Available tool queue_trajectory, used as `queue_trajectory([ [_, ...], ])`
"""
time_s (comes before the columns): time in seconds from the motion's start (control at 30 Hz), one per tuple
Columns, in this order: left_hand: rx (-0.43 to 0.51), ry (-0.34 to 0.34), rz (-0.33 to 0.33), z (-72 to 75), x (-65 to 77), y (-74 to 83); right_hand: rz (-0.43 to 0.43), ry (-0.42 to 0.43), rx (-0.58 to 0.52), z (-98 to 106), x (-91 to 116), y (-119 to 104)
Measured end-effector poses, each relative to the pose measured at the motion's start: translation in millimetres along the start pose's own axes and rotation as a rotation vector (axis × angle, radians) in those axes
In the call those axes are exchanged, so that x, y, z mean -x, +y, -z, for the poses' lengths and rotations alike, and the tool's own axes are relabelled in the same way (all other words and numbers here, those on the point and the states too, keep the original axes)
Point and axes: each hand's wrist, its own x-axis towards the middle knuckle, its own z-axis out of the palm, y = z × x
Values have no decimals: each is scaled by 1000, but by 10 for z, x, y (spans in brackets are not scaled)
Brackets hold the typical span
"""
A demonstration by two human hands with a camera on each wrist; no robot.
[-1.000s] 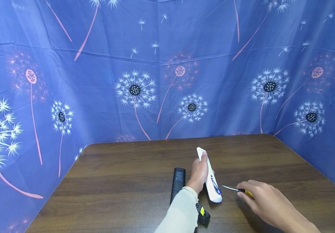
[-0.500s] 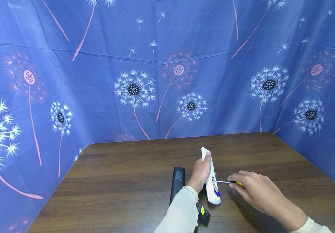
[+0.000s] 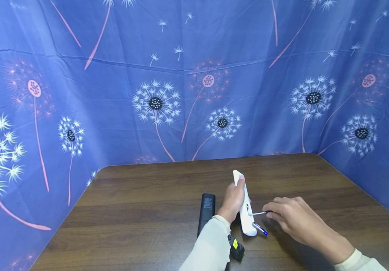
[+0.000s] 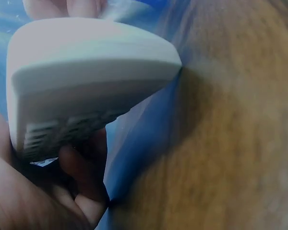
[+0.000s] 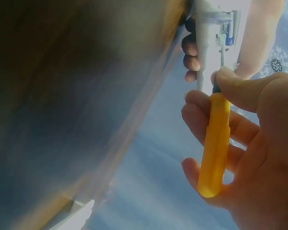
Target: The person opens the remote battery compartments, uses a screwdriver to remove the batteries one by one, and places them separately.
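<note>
My left hand (image 3: 231, 201) grips a white remote control (image 3: 246, 224) by its far part, thumb along the edge. In the left wrist view the button side of the remote (image 4: 62, 129) faces down over the fingers. My right hand (image 3: 297, 224) pinches a screwdriver, its yellow handle (image 5: 213, 148) lying along the palm in the right wrist view. The thin metal shaft (image 3: 258, 213) reaches into the open battery compartment on the remote's back. A blue and silver battery (image 3: 261, 229) juts out at an angle from the near end of that compartment.
A black remote control (image 3: 206, 212) lies on the brown wooden table (image 3: 140, 210), left of the left hand and partly behind the sleeve. A black wrist camera (image 3: 236, 252) with a yellow mark hangs at the left wrist. Blue dandelion-print cloth (image 3: 265, 94) rises behind the table.
My right hand has moved left, bringing the screwdriver tip into the battery compartment. The blue battery, lying in the remote before, now tilts out of it to the right.
</note>
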Motion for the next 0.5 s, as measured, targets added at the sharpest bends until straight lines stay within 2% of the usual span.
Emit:
queue_trajectory([
  [0.27, -2, 3, 11, -1, -13, -1, -71, -30, 7, 31, 83, 0],
  [0.5, 34, 0, 20, 2, -12, 0, -23, 14, -49, 21, 81, 13],
])
